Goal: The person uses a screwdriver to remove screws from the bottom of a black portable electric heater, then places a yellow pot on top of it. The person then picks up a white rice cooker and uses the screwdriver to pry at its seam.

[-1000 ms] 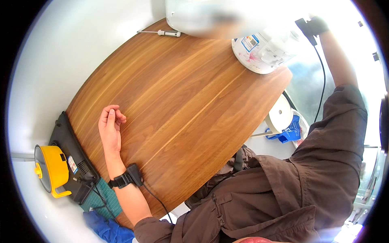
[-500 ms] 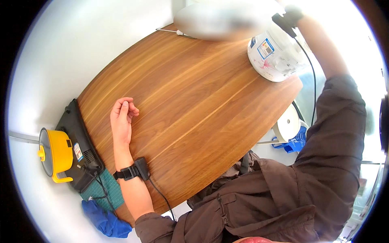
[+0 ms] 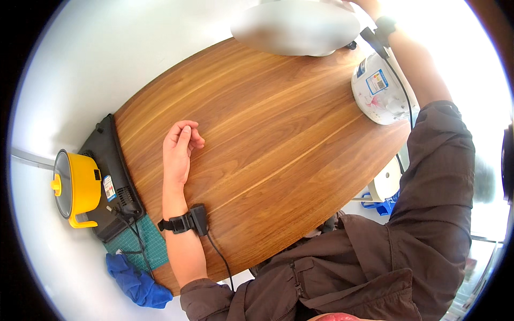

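Observation:
My left hand (image 3: 181, 145) lies over the left part of the wooden table (image 3: 257, 155), its fingers curled toward the thumb and nothing in them. A black strap with a small box (image 3: 184, 220) circles that forearm. My right arm reaches to the far right, where my right hand (image 3: 367, 6) is mostly cut off by the top edge, so its fingers are hidden. Below the right wrist stands a white rounded container (image 3: 377, 91) with pink flower prints and a blue-edged label. Beside it, a blurred oval patch (image 3: 294, 27) covers whatever stands at the far edge.
At the left, a yellow pot (image 3: 85, 184) with a dark lid stands by a flat black appliance (image 3: 115, 176). A green cutting mat (image 3: 152, 249), a black cable and a blue cloth (image 3: 136, 281) lie nearer. A white round object (image 3: 385, 181) is below the table's right edge.
The whole view has turned slightly, with the container lower and farther right in it. My right hand has shifted left past the container. My left hand keeps its curled pose.

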Motion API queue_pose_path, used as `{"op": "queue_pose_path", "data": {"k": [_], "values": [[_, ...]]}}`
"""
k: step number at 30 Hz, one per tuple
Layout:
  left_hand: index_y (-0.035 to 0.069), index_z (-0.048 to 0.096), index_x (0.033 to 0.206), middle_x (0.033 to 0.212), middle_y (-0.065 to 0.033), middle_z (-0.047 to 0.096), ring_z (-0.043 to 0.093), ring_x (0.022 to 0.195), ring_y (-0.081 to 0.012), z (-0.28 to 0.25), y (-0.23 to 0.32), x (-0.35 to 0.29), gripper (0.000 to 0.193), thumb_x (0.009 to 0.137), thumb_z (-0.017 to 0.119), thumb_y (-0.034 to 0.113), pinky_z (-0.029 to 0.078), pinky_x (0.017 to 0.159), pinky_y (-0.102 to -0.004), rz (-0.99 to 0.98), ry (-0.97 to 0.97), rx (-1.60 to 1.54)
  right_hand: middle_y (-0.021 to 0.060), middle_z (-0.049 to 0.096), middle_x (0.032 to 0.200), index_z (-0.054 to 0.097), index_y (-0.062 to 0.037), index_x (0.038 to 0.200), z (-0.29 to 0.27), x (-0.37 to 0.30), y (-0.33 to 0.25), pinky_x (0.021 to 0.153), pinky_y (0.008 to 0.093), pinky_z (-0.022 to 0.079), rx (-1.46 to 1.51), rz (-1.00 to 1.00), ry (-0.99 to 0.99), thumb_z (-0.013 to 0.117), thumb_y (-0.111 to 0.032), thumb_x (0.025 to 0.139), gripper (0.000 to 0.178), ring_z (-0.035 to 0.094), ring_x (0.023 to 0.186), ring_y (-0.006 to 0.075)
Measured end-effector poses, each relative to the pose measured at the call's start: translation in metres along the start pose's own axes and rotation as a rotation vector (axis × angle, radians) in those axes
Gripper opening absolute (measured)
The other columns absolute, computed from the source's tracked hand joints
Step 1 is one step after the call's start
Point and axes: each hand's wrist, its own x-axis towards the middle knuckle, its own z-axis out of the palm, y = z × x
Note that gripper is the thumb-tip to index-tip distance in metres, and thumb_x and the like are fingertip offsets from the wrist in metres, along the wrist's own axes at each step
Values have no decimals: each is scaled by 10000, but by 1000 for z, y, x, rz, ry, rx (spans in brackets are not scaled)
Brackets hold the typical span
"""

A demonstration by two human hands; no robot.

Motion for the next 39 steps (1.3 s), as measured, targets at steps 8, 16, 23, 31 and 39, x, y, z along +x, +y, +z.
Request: {"op": "queue_pose_path", "data": {"k": [8, 16, 23, 31, 39], "values": [[48, 666, 1150, 888, 9, 643, 642, 809, -103, 1, -1, -2, 208, 1124, 533, 205, 533, 748, -269, 7, 4, 9, 198, 773, 1057, 764, -104, 1043, -24, -32, -21, 876, 487, 590, 64, 98, 55, 694, -175, 795, 268, 738, 1036, 383], [44, 661, 1165, 905, 13, 632, 634, 818, -97, 2, 0, -3, 211, 1129, 522, 198, 531, 750, -267, -2, -1, 22, 186, 767, 1025, 723, -106, 1075, -43, -44, -8, 860, 496, 578, 48, 62, 130, 694, -188, 789, 299, 731, 1011, 390], [42, 670, 1140, 896, -3, 645, 661, 828, -121, 3, -1, -3, 203, 1122, 524, 182, 550, 752, -280, 1, 5, 15, 188, 757, 1003, 686, -114, 1123, -85, -73, -22, 847, 512, 573, -18, -19, 255, 696, -210, 769, 366, 723, 989, 406], [18, 656, 1192, 1079, -96, 707, 706, 1026, -217, 4, -10, 1, 276, 1141, 497, 238, 600, 948, -362, 37, 78, -50, 214, 754, 997, 684, -114, 1211, -141, -119, -102, 851, 507, 573, 79, -240, 272, 716, -200, 756, 464, 720, 973, 417], [-53, 449, 1519, 1526, -219, 508, 472, 1434, -332, 7, -16, 7, 664, 1155, 326, 489, 352, 1242, -462, 197, 243, -166, 216, 746, 927, 676, -92, 1161, -154, -158, -204, 810, 505, 563, 314, -497, 203, 723, -164, 756, 414, 721, 903, 425]]}}
